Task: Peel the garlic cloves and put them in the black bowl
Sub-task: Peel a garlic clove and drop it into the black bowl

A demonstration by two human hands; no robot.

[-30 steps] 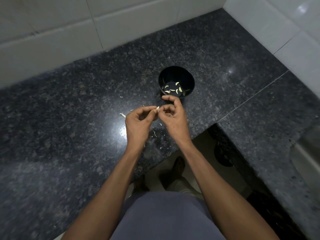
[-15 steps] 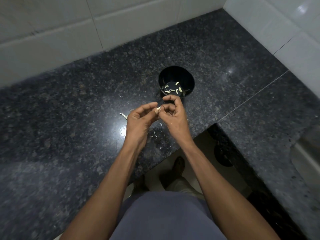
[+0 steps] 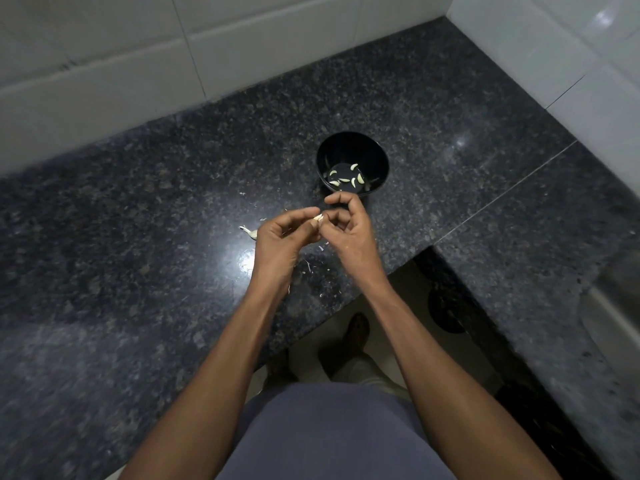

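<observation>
A small pale garlic clove is pinched between my two hands just above the dark granite counter. My left hand holds it with thumb and fingertips. My right hand has its fingers curled in, its fingertips on the clove's other end. Just beyond my hands stands the black bowl, with several peeled cloves lying in its bottom. Another clove lies on the counter to the left of my left hand.
Thin scraps of garlic skin are scattered on the granite counter under my hands. White tiled walls close the back and right. The counter's front edge steps inward at a seam on the right; the floor and my foot show below.
Both hands stay together at the clove in nearly the same spot. The fingers have shifted slightly around it, and the left thumb has moved a little.
</observation>
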